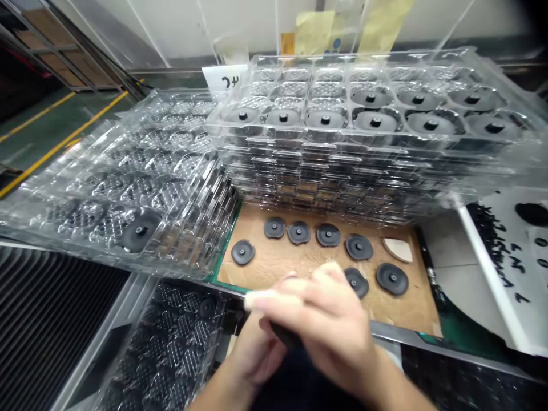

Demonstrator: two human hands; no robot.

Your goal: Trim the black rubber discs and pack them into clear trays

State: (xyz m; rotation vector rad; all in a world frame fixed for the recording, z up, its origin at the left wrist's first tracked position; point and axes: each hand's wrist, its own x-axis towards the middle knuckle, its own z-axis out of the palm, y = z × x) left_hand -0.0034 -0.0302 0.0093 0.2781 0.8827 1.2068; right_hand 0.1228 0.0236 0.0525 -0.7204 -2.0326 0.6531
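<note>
While positioned over a cardboard sheet, the left hand and right hand close around a black part.

From my remote screen, the stacked clear moulded-plastic trays look thin, glossy and smooth, with bright glare along their ridges. The round black rubber-like discs appear matt and smooth. Beneath them, the flat tan fibreboard sheet looks rough and scuffed, while the black ribbed mat has a dull finish, its material unclear.
</note>
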